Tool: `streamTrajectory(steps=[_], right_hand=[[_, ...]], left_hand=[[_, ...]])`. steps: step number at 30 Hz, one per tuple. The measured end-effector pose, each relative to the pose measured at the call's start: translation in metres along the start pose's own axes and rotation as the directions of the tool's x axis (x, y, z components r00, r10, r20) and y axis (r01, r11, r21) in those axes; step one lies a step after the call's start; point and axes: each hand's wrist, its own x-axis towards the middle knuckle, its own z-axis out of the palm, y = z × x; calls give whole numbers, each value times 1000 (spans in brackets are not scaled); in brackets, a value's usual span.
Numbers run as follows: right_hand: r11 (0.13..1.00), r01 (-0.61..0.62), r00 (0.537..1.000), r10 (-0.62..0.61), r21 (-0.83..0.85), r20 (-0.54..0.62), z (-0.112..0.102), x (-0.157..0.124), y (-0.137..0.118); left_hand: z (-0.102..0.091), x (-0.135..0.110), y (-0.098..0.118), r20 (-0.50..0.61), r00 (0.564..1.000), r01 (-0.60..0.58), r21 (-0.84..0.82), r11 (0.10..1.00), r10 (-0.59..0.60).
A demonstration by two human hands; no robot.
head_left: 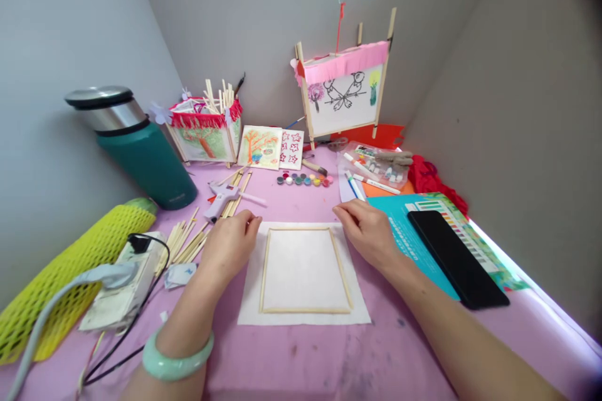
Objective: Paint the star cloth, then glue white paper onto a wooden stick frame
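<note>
A white sheet of paper (301,316) lies on the pink table with a rectangular frame of thin wooden sticks (305,309) on top of it. My left hand (230,244) rests at the sheet's far left corner, fingers curled and pinching its edge. My right hand (369,229) rests at the far right corner, fingers bent onto the paper's edge. A pale green bangle (176,360) sits on my left wrist.
A glue gun (226,196) and loose sticks (188,241) lie left of the paper, with a power strip (125,285), yellow foam netting (70,263) and a green flask (141,150). Paint pots (305,180), drawings, two paper lanterns, markers, and a black phone (456,257) on a teal booklet lie behind and right.
</note>
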Motion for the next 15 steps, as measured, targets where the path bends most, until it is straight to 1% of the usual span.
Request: streamTrajectory(steps=[3, 6, 10, 15], right_hand=[[998, 52, 997, -51, 34, -49, 3, -3, -6], [993, 109, 993, -107, 51, -47, 7, -7, -9], [984, 158, 987, -155, 87, -43, 11, -8, -8], [980, 176, 984, -176, 95, -15, 10, -9, -9]], left_hand=[[4, -1, 0, -31, 998, -56, -9, 998, 56], [9, -1, 1, -40, 992, -125, -28, 992, 123], [12, -1, 2, -81, 978, -195, -33, 980, 191], [13, 0, 0, -144, 964, -227, -19, 974, 222]])
